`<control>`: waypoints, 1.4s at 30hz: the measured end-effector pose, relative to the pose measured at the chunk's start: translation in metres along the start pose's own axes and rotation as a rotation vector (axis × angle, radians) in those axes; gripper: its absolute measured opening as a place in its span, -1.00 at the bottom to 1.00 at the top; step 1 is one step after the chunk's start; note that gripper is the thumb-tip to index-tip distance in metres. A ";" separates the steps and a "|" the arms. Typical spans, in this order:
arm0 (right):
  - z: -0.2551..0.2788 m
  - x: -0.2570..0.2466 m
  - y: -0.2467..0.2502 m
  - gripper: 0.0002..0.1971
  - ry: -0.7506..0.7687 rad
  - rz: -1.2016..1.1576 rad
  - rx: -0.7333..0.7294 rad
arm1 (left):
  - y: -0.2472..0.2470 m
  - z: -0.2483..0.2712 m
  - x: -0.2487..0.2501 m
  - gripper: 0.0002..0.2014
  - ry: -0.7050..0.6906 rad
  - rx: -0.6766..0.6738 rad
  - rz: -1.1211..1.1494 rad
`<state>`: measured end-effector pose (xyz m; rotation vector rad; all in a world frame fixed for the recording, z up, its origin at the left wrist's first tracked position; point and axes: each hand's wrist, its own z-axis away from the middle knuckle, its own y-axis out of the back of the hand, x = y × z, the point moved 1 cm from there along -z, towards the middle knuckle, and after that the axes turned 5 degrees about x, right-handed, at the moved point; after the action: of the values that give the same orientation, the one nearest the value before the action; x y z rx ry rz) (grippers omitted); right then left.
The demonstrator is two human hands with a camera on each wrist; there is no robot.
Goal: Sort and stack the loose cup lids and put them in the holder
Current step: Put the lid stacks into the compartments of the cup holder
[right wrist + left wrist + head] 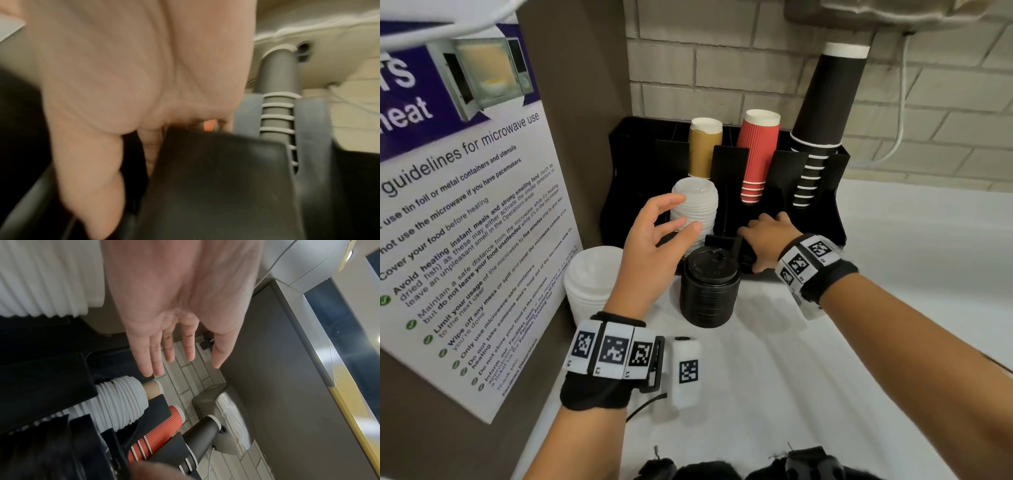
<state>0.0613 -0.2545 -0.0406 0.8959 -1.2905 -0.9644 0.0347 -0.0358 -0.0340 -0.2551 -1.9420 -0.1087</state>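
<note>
I see a stack of white plastic cup lids [695, 205] standing in the left front slot of the black plastic cup-and-lid holder [839, 219], just in front of a column of tan paper cups [704, 147]. A second, wider stack of white plastic lids [590, 284] sits on the white worktop [825, 394] against the brown side panel, left of the holder, and a stack of black plastic lids [710, 287] stands on the worktop just in front of the holder's middle.

My left hand [654, 246] hovers beside the white stack in the holder, fingers [158, 356] straight and spread, thumb near the stack's side, holding nothing. My right hand [767, 236] rests on the holder's front edge at the middle slot, its fingers hooked over the black rim; the right wrist view is blurred, yet shows the thumb [90, 178] down one side of a black wall and a finger on the other.

Behind, red ribbed paper cups [758, 154] and black paper cups [822, 120] fill the holder's other columns. A microwave guidelines poster [465, 212] hangs on the panel to the left, and a small white tagged cylinder [686, 370] lies on the worktop near my left wrist.
</note>
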 end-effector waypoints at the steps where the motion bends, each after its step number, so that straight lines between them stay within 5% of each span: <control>1: 0.004 0.003 0.007 -0.40 -0.029 -0.115 0.076 | 0.001 0.000 0.000 -0.66 -0.001 0.004 0.000; 5: 0.026 0.003 0.035 -0.72 -0.068 -0.737 0.510 | 0.004 -0.001 -0.001 -0.67 -0.004 0.017 -0.008; 11: 0.049 -0.048 0.028 -0.37 -0.016 -0.963 0.156 | 0.006 -0.001 0.000 -0.70 -0.009 0.032 -0.039; 24: 0.042 -0.067 0.004 -0.33 -0.089 -0.920 0.269 | 0.008 0.000 -0.001 -0.71 -0.020 0.028 -0.073; 32: 0.049 -0.046 0.007 -0.40 -0.137 -1.131 0.407 | 0.006 0.001 0.000 -0.70 -0.009 0.038 -0.059; 36: 0.060 -0.034 0.021 -0.49 -0.140 -1.390 0.503 | 0.000 0.004 -0.003 -0.39 0.061 -0.071 -0.043; 39: 0.069 -0.038 0.033 -0.48 -0.070 -1.605 0.415 | -0.009 0.009 -0.006 -0.08 0.112 -0.193 0.009; 42: 0.074 -0.045 0.038 -0.48 0.037 -1.738 0.319 | -0.015 0.012 -0.007 -0.07 0.060 -0.201 0.057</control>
<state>-0.0108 -0.1993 -0.0153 2.3565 -0.3346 -1.9833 0.0224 -0.0488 -0.0440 -0.4353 -1.8642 -0.2717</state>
